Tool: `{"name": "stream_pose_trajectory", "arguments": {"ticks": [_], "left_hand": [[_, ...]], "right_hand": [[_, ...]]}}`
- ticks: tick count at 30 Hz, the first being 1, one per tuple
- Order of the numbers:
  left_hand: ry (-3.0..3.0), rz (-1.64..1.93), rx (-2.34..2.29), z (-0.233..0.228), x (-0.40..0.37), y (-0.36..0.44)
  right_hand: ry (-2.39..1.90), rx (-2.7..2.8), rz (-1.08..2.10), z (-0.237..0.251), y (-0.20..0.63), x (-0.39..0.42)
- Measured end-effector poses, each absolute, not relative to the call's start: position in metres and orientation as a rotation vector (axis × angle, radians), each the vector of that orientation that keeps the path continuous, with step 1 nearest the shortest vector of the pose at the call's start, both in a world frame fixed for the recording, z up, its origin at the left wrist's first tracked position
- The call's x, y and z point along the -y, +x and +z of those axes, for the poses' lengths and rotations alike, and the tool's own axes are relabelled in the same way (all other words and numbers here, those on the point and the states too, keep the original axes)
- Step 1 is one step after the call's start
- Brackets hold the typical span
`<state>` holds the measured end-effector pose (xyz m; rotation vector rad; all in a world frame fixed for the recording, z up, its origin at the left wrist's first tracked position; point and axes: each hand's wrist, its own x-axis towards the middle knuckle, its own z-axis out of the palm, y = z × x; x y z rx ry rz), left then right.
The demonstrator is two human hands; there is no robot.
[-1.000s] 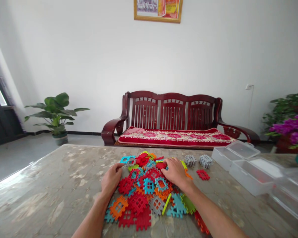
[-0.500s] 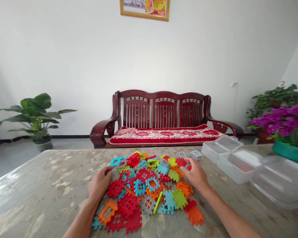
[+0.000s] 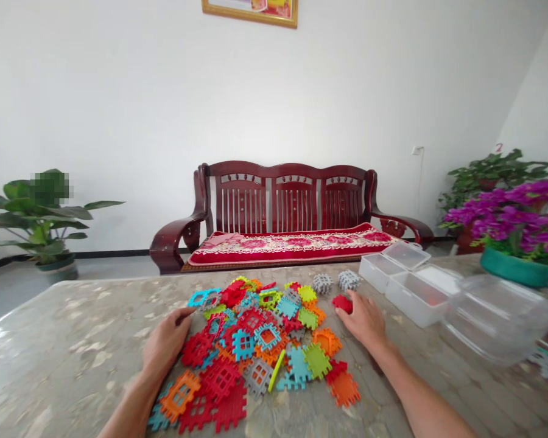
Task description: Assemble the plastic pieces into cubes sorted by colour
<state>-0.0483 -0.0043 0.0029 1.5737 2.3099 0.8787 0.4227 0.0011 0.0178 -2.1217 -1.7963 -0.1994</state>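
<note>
Here the right hand pinches a red tile; the left hand rests open on the tile pile.

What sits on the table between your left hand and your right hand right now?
In the head view, the heap of colourful plastic interlocking square tiles fills the marble tabletop between the left hand and the right hand, which touches a red tile.

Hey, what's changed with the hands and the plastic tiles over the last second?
The right hand left the middle of the tile pile and moved right, to a red tile lying apart near the two grey stacks; its fingertips touch it. The left hand stayed resting on the pile's left edge. The clear boxes did not move.
</note>
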Motion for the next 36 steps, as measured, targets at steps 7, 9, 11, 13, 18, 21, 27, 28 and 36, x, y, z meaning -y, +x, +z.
{"name": "stream_pose_trajectory", "arguments": {"ticks": [7, 9, 11, 13, 18, 21, 27, 28, 36], "left_hand": [[1.56, 0.881, -2.307, 0.005, 0.005, -0.047], [1.553, 0.887, -2.296, 0.004, 0.005, -0.047], [1.555, 0.895, -2.286, 0.003, 0.005, -0.048], [1.56, 0.901, -2.284, 0.002, 0.005, -0.048], [1.546, 0.882, -2.295, 0.002, 0.005, -0.048], [1.542, 0.877, -2.287, 0.002, 0.005, -0.047], [1.543, 0.871, -2.264, -0.001, 0.004, -0.05], [1.545, 0.874, -2.264, -0.001, 0.004, -0.05], [1.572, 0.87, -2.264, 0.004, 0.007, -0.045]], "right_hand": [[-2.147, 1.833, -0.248, 0.019, 0.422, 0.0], [-2.15, 1.834, -0.245, 0.018, 0.423, 0.0], [-2.162, 1.821, -0.25, 0.018, 0.427, 0.0], [-2.186, 1.803, -0.265, 0.017, 0.432, 0.0], [-2.284, 1.728, -0.27, 0.018, 0.453, 0.005], [-2.323, 1.684, -0.274, 0.019, 0.462, 0.007], [-2.358, 1.686, -0.309, 0.018, 0.465, 0.007], [-2.363, 1.686, -0.312, 0.018, 0.465, 0.007], [-2.301, 1.722, -0.321, 0.013, 0.465, 0.007]]}}
